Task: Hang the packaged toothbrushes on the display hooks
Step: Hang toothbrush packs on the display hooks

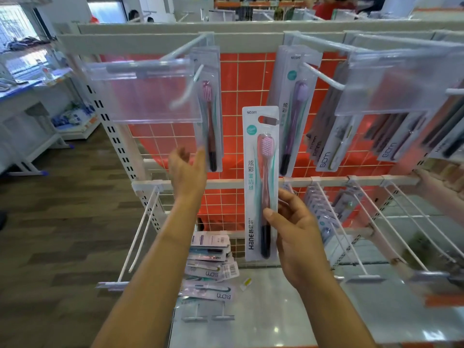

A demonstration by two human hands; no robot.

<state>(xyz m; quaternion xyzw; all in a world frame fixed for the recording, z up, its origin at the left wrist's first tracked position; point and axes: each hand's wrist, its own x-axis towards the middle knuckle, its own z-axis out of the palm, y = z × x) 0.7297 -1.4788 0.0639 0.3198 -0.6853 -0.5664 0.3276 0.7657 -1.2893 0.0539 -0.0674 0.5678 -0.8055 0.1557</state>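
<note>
My right hand (292,229) grips the lower part of a packaged pink toothbrush (261,156), held upright in front of the orange grid panel. My left hand (187,169) is raised with fingers apart, its fingertips at the bottom of pink toothbrush packs (209,116) hanging on the upper left hook (185,47). That hook carries a clear label holder (143,91). Purple toothbrush packs (293,109) hang on the neighbouring hook (322,76). A pile of loose toothbrush packs (211,267) lies on the shelf below.
More packs (334,151) hang at the upper right behind another clear label holder (391,86). Lower hooks (391,222) jut towards me, some loaded with small packs (320,209). A bare double hook (140,234) sticks out at lower left. Wooden floor lies to the left.
</note>
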